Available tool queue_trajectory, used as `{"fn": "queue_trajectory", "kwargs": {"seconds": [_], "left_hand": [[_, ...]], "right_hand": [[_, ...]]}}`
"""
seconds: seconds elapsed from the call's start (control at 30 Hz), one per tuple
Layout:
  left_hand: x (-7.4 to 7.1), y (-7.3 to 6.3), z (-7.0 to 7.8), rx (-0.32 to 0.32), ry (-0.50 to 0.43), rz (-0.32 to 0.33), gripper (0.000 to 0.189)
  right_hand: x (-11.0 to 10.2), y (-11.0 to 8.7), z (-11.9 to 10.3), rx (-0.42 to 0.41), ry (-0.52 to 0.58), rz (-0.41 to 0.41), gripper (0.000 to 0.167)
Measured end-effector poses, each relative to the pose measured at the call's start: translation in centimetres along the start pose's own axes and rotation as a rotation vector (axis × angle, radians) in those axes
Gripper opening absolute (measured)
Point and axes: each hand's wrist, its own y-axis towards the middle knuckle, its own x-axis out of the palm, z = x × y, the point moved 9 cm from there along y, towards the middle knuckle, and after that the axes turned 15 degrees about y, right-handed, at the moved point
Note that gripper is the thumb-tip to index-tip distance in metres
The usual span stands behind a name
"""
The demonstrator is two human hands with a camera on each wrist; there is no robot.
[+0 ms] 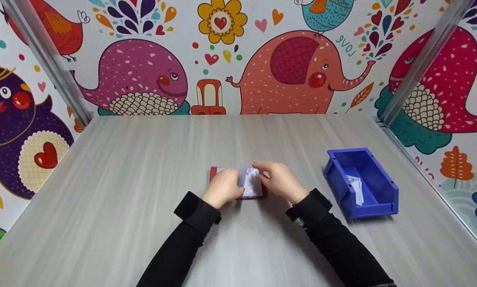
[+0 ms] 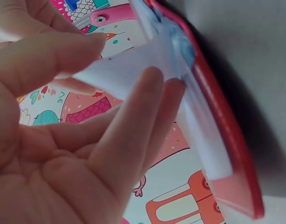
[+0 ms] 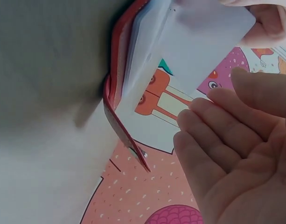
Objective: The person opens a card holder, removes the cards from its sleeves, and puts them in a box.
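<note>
Over the red-covered rectangular booklet (image 1: 253,187), the left hand (image 1: 224,186) pinches a white card (image 3: 205,44), the right hand (image 1: 280,179), loosely extended, holding nothing near the booklet's 3 o'clock edge, with room beyond.

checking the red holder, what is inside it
Pale leaves show inside the red holder, one with grey print too small to read. The left hand covers part of them from above, and what lies between them is hidden.

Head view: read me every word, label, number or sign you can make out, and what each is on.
"love", mirror-reversed: on the wall by the elephant's trunk.
Sheet in the red booklet: print too small and blurred.
Papers in the blue bin: too small to read.
Pink marks right of the bin: perhaps lettering, unreadable.
</note>
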Motion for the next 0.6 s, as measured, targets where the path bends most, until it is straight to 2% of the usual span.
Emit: {"fn": "queue_trajectory", "kwargs": {"seconds": [0.27, 0.6], "left_hand": [[-0.3, -0.1, -0.9, -0.059, -0.061, -0.033, 0.015], [-1.1, -0.1, -1.9, -0.094, -0.051, -0.012, 0.014]], "right_hand": [[0.2, 0.0, 0.4, 0.028, 0.006, -0.004, 0.03], [0.5, -0.1, 0.9, 0.079, 0.008, -0.015, 0.032]]}}
